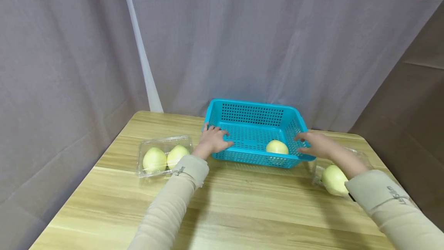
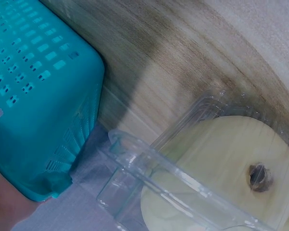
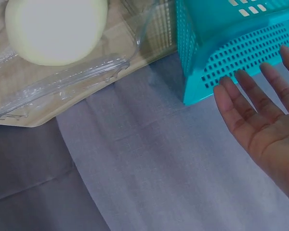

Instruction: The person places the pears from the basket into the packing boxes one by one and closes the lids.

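Observation:
A blue plastic basket (image 1: 249, 157) with perforated walls stands near the table's back edge. One pale yellow fruit, probably a pear (image 1: 277, 147), lies inside at its right front. My left hand (image 1: 213, 141) is at the basket's left end, fingers spread over the rim; whether it touches is unclear. My right hand (image 1: 317, 144) hovers by the right end, its fingers (image 3: 260, 98) loosely extended toward the basket and holding nothing. Left of the basket, a clear plastic box (image 1: 140, 157) holds two similar pears (image 1: 154, 160).
Under the right forearm sits another clear box (image 1: 317, 174) with a pear (image 1: 334, 179), partly hidden by the sleeve. Grey curtains (image 1: 243, 41) hang directly behind the wooden table (image 1: 243, 211). In the left wrist view, the left box's raised plastic edge is close to the basket.

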Demonstrator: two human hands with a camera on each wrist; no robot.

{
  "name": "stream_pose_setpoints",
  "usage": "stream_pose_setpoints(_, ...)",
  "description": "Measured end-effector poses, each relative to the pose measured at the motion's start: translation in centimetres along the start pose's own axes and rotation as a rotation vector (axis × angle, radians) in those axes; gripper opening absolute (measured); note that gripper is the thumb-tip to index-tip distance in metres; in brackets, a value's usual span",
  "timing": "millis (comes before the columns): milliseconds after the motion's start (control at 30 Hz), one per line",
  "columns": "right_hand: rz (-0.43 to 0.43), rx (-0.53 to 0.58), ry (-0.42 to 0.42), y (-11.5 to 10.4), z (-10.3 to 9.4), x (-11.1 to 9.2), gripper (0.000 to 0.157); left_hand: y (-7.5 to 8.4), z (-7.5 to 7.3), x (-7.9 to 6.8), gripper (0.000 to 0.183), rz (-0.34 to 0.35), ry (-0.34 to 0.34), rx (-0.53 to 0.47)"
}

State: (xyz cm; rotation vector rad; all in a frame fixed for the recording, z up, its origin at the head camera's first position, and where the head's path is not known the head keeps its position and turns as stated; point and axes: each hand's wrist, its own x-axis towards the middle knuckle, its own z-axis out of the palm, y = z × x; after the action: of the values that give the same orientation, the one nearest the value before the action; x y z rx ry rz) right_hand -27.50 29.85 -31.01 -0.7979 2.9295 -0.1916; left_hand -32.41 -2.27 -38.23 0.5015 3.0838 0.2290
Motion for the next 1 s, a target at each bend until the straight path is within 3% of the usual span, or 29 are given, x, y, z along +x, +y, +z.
stream_pose_setpoints(433, -0.065, -0.025, 0.026, -1.5, 0.0, 1.9, 0.033, -0.2, 0.0, -0.3, 0.05, -0.013, 0.004, -0.005)
stream_pose_setpoints(1000, -0.014, 0.01, -0.009, -2.3, 1.6, 3.6, 0.035, -0.1, 0.1, -0.1, 0.051, 0.004, 0.013, -0.009)
